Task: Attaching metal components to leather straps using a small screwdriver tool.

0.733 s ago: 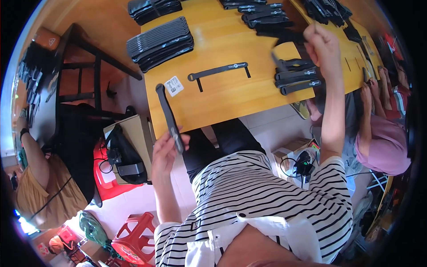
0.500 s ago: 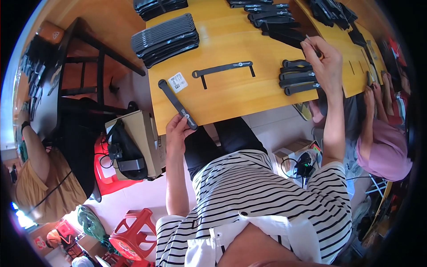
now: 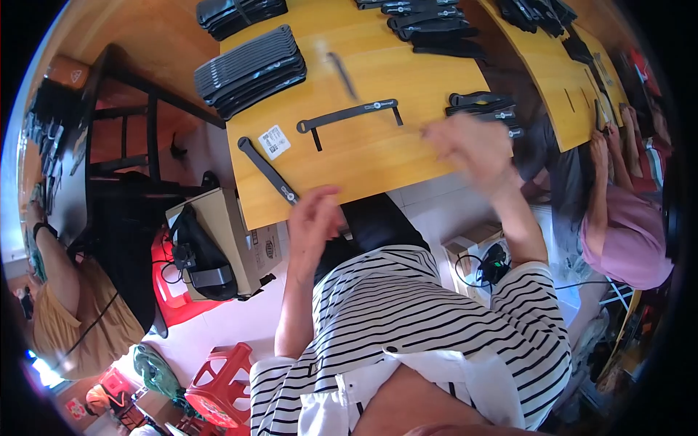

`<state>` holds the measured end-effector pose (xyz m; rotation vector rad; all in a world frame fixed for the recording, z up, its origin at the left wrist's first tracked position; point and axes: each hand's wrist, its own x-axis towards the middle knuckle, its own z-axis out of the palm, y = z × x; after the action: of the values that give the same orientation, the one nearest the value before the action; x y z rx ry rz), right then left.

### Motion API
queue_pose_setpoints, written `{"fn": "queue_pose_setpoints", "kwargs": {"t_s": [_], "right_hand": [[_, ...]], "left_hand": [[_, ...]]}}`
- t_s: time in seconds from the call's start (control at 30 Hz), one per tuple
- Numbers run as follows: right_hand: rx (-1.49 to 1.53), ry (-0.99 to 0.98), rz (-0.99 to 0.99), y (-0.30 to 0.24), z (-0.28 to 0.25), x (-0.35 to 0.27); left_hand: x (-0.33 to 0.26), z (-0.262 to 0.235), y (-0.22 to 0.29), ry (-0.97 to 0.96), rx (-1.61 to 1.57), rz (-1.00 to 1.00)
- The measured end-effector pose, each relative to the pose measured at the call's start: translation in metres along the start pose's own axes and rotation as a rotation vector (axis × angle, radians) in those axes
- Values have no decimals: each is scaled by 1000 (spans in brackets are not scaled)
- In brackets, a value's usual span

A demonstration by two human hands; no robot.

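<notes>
Here the left hand (image 3: 314,218) hangs at the near edge of the yellow surface (image 3: 378,156), fingers loosely curled and empty, just beside the end of a long dark flat bar (image 3: 267,171) lying diagonally left of centre. Half a second ago that hand gripped the bar; now it has let go. The right hand (image 3: 469,145), blurred, has drawn back from the black parts (image 3: 483,107) at upper right; whether it is open cannot be told.
</notes>
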<state>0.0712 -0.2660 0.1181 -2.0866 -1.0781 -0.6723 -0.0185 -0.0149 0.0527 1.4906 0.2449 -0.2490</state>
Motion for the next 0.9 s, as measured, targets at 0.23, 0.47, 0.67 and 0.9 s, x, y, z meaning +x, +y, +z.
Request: {"fn": "queue_pose_setpoints", "kwargs": {"t_s": [0.23, 0.47, 0.67, 0.9], "right_hand": [[-51, -279, -133, -20, 38, -33], [750, -62, 1022, -18, 68, -52], [972, 18, 1271, -7, 75, -67], [916, 56, 1282, 23, 62, -66]], "left_hand": [[51, 20, -3, -196, -786, -201], [57, 42, -15, 71, -537, 13], [55, 47, -22, 98, -597, 22], [69, -3, -30, 171, -615, 12]]}}
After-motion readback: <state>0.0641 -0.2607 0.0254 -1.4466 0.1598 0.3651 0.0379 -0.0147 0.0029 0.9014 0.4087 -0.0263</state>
